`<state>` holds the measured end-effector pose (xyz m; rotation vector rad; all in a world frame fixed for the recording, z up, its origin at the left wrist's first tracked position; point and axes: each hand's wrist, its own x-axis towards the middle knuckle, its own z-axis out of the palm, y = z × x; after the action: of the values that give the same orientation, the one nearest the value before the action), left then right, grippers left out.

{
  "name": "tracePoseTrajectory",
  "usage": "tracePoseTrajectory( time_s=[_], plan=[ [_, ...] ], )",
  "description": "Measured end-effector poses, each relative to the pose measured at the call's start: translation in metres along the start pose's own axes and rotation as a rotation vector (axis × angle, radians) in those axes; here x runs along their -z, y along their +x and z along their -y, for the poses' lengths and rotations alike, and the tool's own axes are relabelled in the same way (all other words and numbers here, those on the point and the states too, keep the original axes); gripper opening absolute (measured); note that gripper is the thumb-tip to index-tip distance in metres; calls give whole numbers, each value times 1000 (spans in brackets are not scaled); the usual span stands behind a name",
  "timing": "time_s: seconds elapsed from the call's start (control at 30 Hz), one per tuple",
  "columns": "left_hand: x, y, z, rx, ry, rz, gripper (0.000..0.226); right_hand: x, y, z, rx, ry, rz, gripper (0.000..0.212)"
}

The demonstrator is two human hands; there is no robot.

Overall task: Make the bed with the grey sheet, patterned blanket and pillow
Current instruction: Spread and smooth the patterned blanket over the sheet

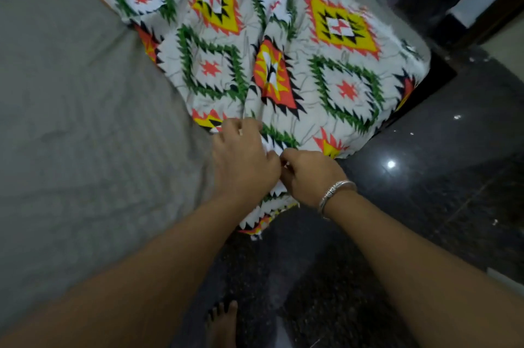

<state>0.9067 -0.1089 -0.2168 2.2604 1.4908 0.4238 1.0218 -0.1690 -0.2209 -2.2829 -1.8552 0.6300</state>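
The left hand [243, 160] and right hand [309, 174] meet at frame centre, fingers clamped on the near edge of the patterned blanket [283, 35], presumably to draw it flat. The blanket, creased, with green, orange and yellow diamonds, covers the upper right; the grey sheet [85, 120] shows at left.

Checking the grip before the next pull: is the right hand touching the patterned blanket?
Touching. The head view shows the right hand pinching the near edge of the patterned blanket, with no gap.
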Motion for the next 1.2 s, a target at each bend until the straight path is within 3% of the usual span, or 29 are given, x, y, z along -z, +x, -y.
tracePoseTrajectory(
  time_s=[0.07, 0.17, 0.33, 0.67, 0.9, 1.2],
  plan=[
    [-3, 13, -14, -88, 192, -4, 44, 11, 10, -13, -85, 56, -30, 24],
    [-2, 35, -43, -210, 357, 126, 45, 24, 28, -35, -162, 115, -88, 27],
    [-20, 83, -77, -493, 162, 283, 43, 40, 59, -85, -225, 54, -151, 34],
    [-95, 183, -142, -345, 193, 386, 41, 101, 135, -189, -324, -123, -149, 39],
    [-125, 247, -211, -361, 131, 398, 36, 142, 186, -254, -281, -124, -119, 40],
    [-134, 317, -202, -174, 148, 407, 50, 158, 249, -270, -166, -218, -63, 34]
  ],
)
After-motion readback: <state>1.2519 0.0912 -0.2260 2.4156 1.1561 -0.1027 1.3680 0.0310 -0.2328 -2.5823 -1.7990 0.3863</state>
